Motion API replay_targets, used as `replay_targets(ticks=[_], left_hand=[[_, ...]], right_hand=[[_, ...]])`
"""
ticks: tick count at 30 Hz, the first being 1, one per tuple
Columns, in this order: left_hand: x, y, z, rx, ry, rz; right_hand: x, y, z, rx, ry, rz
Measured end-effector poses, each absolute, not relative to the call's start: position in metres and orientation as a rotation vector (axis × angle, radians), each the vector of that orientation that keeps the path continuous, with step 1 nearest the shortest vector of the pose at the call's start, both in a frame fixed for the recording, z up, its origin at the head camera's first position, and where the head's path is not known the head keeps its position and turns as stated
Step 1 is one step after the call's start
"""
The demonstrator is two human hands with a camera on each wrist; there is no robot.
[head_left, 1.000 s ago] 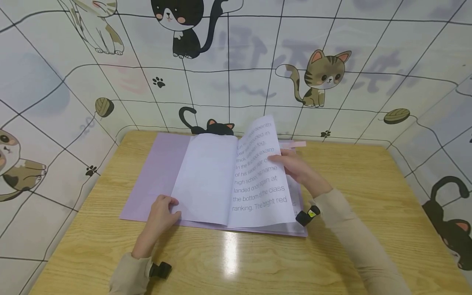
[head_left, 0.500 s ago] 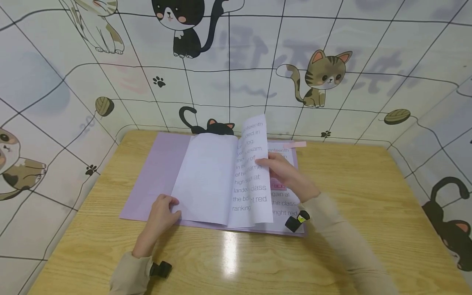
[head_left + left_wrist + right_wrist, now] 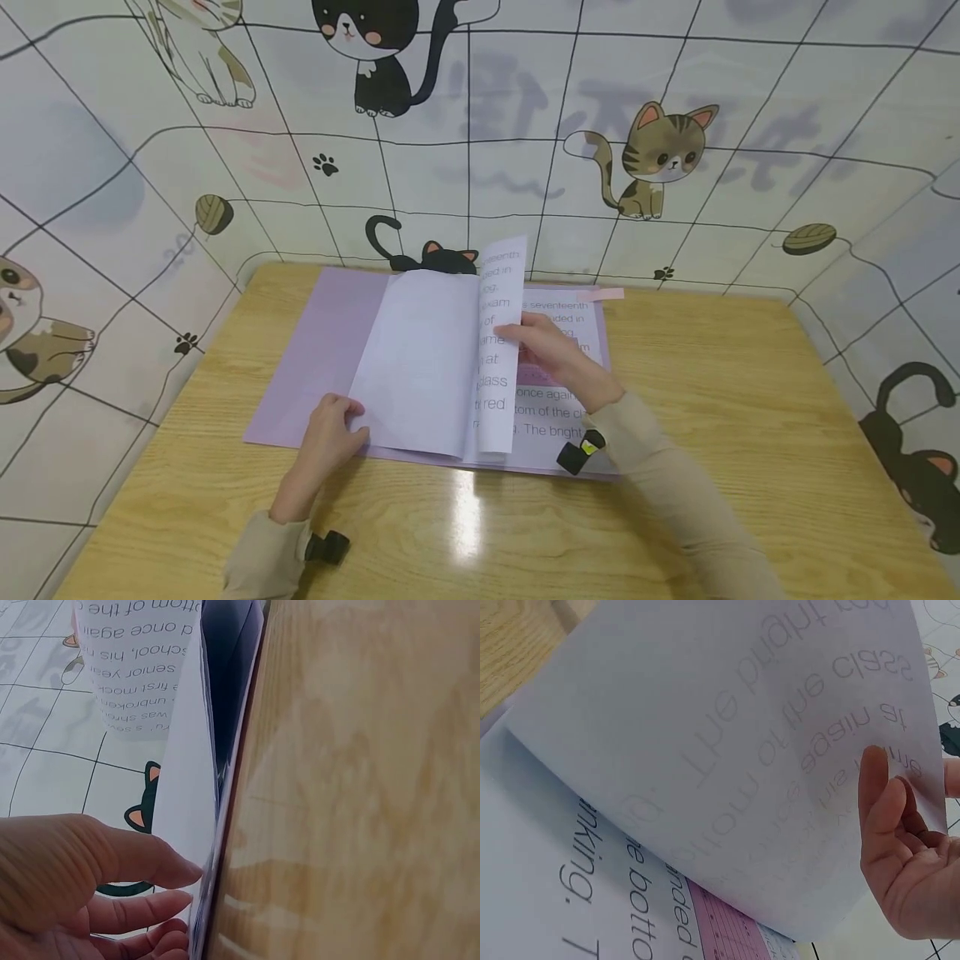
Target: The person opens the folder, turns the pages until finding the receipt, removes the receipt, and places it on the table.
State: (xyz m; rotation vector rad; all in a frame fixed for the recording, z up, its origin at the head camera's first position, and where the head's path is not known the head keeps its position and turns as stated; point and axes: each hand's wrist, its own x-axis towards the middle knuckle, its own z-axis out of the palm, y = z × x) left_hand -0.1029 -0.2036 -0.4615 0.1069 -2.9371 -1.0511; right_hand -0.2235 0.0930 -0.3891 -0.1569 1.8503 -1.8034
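A lilac-covered booklet [image 3: 333, 333] lies spread on the table, with a blank white page [image 3: 420, 367] on its left half. My right hand [image 3: 555, 354] pinches a printed page [image 3: 501, 275] between thumb and fingers, holding it raised and curved over toward the spine. In the right wrist view, print shows through the back of this page [image 3: 667, 705]. Under it lies another printed page [image 3: 551, 417] with a pink printed slip [image 3: 542, 377] on it, partly covered by the raised page and my hand. My left hand [image 3: 330, 433] rests at the blank page's lower left edge, fingers loosely bent.
A pink tab [image 3: 606, 294] sticks out past the booklet's top right corner. The wooden table [image 3: 720, 400] extends around the booklet, up to a wall covering [image 3: 510, 175] with cat drawings. Black wrist cameras hang by both sleeves.
My right hand has moved left with the page, folding it toward the spine. More of the printed page and the pink slip beneath has come into view. My left hand has stayed in place.
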Motion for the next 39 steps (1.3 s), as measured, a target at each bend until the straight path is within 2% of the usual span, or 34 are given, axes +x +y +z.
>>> replay_targets(ticks=[12,26,39], left_hand=[[-0.096,-0.191,-0.456,-0.09,-2.865,-1.023],[-0.079,-0.158,-0.418,-0.492,-2.526,-1.109],[-0.065,-0.135,-0.4,-0.622,-2.351,-1.181]], right_hand=[[-0.224,0.078,-0.391,-0.195,1.84,-1.792],[-0.227,0.063,-0.394,-0.166,1.825,-1.814],[-0.227,0.048,-0.394,-0.172,1.816,-1.838]])
